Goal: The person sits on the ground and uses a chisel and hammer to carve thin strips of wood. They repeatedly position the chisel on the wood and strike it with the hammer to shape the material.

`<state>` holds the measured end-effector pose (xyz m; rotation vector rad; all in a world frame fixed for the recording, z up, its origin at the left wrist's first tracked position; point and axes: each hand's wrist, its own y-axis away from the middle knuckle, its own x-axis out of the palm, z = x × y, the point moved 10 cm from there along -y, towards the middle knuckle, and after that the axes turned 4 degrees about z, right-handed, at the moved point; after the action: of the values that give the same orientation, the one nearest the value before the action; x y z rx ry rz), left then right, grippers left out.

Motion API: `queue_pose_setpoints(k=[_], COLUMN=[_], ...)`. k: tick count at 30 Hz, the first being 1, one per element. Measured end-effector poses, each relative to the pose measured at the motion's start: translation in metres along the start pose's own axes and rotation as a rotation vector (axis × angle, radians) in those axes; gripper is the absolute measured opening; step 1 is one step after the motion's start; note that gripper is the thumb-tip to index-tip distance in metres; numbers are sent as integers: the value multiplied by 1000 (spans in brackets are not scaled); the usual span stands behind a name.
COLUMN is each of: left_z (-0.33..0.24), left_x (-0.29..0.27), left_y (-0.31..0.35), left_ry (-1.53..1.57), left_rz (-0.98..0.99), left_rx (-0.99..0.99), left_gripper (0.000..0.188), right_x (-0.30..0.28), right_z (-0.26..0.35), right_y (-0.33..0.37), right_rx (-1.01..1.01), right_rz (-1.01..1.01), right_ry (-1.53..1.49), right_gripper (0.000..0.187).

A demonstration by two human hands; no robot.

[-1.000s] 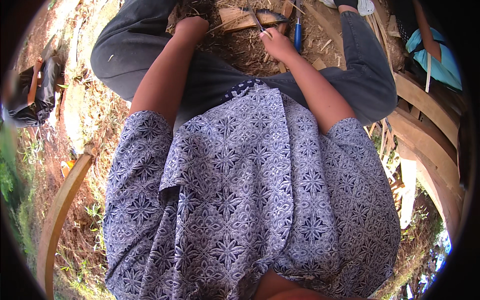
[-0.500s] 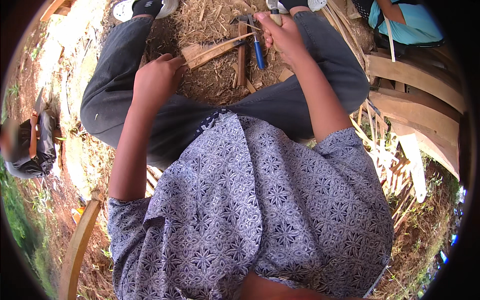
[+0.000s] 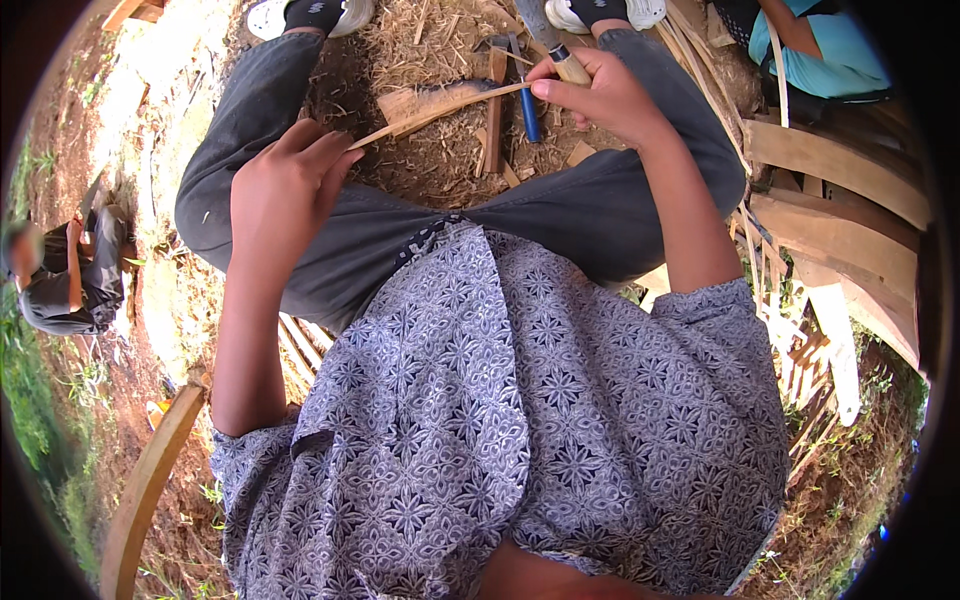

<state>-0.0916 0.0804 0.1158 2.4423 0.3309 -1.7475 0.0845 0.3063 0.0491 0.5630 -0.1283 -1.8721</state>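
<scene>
My left hand [image 3: 290, 180] pinches one end of a thin, slightly bowed wooden strip [image 3: 435, 112]. The strip's far end is between the thumb and fingers of my right hand [image 3: 610, 95]. That hand also grips a knife by its pale wooden handle [image 3: 571, 68], and its flat grey blade [image 3: 536, 20] points away from me. Beneath the strip lies a wooden block [image 3: 400, 103] with a dark edge. A tool with a blue handle [image 3: 530, 115] and metal shaft rests on the ground beside a reddish-brown wooden bar [image 3: 494, 125].
Shavings [image 3: 400, 50] cover the ground between my legs. Curved boards [image 3: 840, 170] are stacked at the right, near another person in turquoise [image 3: 835, 55]. A second person [image 3: 75, 270] sits far left. One curved piece of wood [image 3: 150, 490] stands at the lower left.
My left hand has drawn back toward me and left. My right hand has moved slightly right and nearer, now holding the strip's far end, so the strip spans both hands.
</scene>
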Motion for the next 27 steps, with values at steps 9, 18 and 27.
queue_pose_setpoints(k=[9, 18, 27], left_z=[48, 59, 70], left_x=[0, 44, 39], left_y=[31, 40, 42], left_ry=[1146, 1663, 1557], left_rz=[-324, -394, -482], left_rx=[-247, -292, -352], left_gripper=[23, 14, 14], right_x=[1, 46, 97], right_z=[-8, -52, -71], right_y=[0, -14, -39], right_rx=[-70, 111, 92], right_rz=[-87, 91, 189], right_ry=[-19, -4, -85], right_gripper=[24, 24, 24])
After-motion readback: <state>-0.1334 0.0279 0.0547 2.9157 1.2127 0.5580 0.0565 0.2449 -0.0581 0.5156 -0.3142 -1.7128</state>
